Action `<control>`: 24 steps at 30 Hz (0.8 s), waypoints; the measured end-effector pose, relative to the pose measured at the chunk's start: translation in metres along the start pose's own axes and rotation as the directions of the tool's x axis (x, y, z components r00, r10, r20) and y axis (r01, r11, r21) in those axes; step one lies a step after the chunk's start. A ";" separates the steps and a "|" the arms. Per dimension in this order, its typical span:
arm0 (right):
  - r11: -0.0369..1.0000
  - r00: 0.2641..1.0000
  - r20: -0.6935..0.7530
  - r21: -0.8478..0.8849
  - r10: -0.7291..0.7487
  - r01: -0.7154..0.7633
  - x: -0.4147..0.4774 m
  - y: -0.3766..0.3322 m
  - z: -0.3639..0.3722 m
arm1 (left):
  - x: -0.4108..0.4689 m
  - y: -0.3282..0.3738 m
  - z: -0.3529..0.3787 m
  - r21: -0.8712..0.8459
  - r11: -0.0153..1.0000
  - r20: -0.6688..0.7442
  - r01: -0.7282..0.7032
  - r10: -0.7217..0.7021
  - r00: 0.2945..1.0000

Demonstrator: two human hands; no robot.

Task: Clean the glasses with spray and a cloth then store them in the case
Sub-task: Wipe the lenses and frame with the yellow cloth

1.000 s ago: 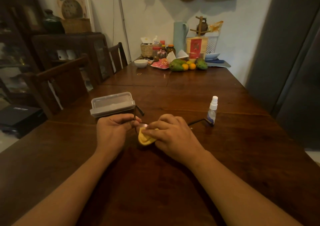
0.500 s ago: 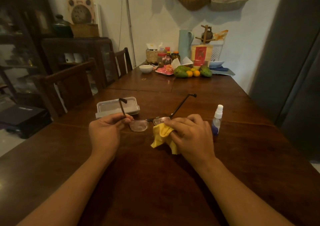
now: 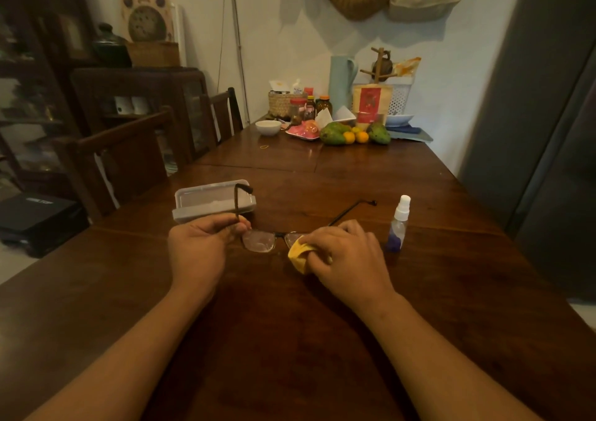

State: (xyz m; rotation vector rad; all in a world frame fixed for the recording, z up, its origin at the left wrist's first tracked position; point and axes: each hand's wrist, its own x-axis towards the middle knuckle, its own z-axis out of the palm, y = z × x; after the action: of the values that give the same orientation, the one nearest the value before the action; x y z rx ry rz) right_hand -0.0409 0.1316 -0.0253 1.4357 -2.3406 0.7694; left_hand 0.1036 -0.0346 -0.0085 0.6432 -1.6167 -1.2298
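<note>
Dark-framed glasses (image 3: 259, 240) are held just above the wooden table (image 3: 290, 340), arms unfolded and pointing away from me. My left hand (image 3: 201, 246) pinches the frame at the left hinge. My right hand (image 3: 346, 256) presses a yellow cloth (image 3: 298, 254) against the right lens, which is mostly hidden. The left lens is bare. A clear plastic case (image 3: 213, 199) lies shut behind my left hand. A small spray bottle (image 3: 399, 224) with a white cap stands upright just right of my right hand.
Fruit (image 3: 351, 133), jars, a white bowl (image 3: 268, 127) and a pitcher crowd the table's far end. Two dark wooden chairs (image 3: 129, 159) stand along the left edge. A grey door is on the right.
The glasses were lifted and turned with their arms pointing away. The cloth went from hanging loose to bunched against the right lens. The camera view tilted down slightly.
</note>
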 end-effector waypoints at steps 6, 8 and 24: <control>0.997 0.998 0.042 -0.053 -0.052 0.054 -0.001 -0.003 0.002 | 0.001 -0.002 -0.001 -0.010 1.000 -0.012 0.016 -0.016 1.000; 0.992 0.996 0.018 -0.083 -0.088 0.090 -0.001 -0.004 0.003 | 0.001 -0.003 -0.001 -0.012 1.000 -0.005 0.018 -0.018 1.000; 0.999 0.986 0.164 0.000 -0.034 0.035 -0.002 -0.017 0.006 | -0.005 0.000 0.004 0.046 0.999 0.017 0.022 -0.023 1.000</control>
State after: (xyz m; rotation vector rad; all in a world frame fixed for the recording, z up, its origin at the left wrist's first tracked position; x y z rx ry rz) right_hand -0.0243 0.1236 -0.0267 1.5895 -2.4283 0.6614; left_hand 0.1016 -0.0284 -0.0105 0.6827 -1.6599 -1.2206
